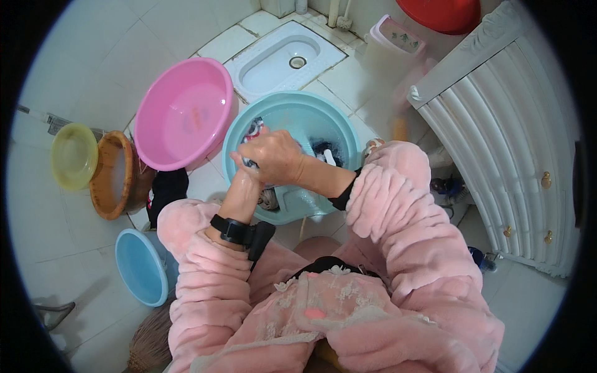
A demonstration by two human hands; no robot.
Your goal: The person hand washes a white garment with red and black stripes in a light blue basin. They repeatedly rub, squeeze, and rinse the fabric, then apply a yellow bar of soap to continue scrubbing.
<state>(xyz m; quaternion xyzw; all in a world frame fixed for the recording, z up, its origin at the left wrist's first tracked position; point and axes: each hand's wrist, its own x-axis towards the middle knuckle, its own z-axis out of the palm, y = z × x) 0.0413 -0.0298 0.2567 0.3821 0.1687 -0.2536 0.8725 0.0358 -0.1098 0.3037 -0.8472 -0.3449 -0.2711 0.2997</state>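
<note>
Both of my hands are pressed together over the left part of a light teal plastic basin (291,97) that holds cloudy water. My right hand (275,156) is closed around a wet patterned cloth (254,128) in white, dark and red. My left hand (249,170) lies under and against it, gripping the same cloth; its fingers are mostly hidden. Dark wet fabric (326,149) lies in the water at the basin's right side, with a white handle-like object (329,157) on it. A brownish cloth (268,199) rests near the basin's lower edge, below my hands.
Left of the basin stand a large pink tub (186,116), a brown wooden bucket (98,196), a yellow bowl (74,156), a blue bucket (142,268) and a broom (151,338). A squat toilet (280,51) lies beyond. At right are a lidded bin (396,42) and a white cabinet (494,140).
</note>
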